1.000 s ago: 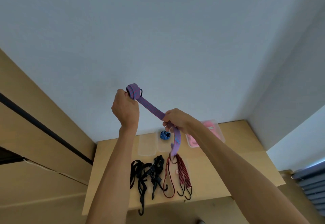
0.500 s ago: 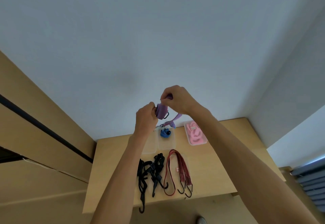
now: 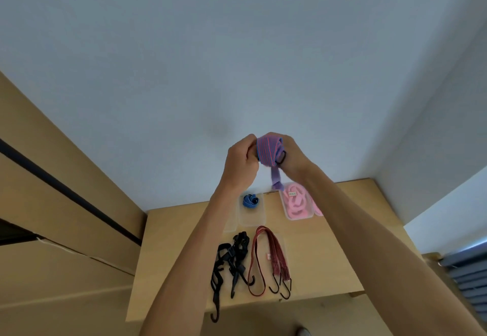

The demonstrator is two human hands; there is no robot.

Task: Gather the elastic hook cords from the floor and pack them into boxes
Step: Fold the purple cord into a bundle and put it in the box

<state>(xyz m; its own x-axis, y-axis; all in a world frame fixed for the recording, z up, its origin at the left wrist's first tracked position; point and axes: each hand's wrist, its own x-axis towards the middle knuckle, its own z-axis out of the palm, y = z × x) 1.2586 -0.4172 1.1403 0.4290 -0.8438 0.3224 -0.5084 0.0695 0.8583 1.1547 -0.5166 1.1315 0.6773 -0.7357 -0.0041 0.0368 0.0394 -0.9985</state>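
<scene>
Both my hands are raised in front of the wall and hold a purple elastic hook cord (image 3: 268, 152), rolled into a wad with a short tail hanging down. My left hand (image 3: 241, 163) grips its left side, my right hand (image 3: 292, 156) grips its right side by a black hook. Below, on the wooden surface (image 3: 342, 230), a blue rolled cord (image 3: 250, 200) sits in a clear box (image 3: 251, 217). Pink cords (image 3: 296, 203) fill another clear box (image 3: 287, 215). Black cords (image 3: 232, 259) and a red cord (image 3: 268, 254) lie loose nearer to me.
A white wall rises behind the wooden surface. Wooden panels with a dark groove (image 3: 66, 188) stand at the left. A grey slatted object (image 3: 469, 280) sits at the right edge. Another clear box (image 3: 230, 226) lies partly behind my left forearm.
The stretched purple cord has been wound into a compact wad. My hands came together and now sit closer to the centre, with only a short tail left hanging.
</scene>
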